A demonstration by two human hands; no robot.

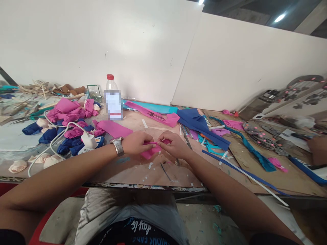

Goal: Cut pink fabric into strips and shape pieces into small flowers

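Both hands pinching the pink strip (151, 152) on the worktop (133, 170): left hand (136, 143) anchors, right hand (172, 144) should fold tight, edges aligned, tension even.

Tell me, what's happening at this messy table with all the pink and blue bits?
A person sits at a worktable and pinches a small pink strip between both hands. The left hand, with a wristwatch, and the right hand meet over the strip, just above the tabletop. To the left lie a pile of pink and dark blue rolled pieces, a white glue gun with its cord, and a plastic bottle. Blue and teal strips lie to the right.
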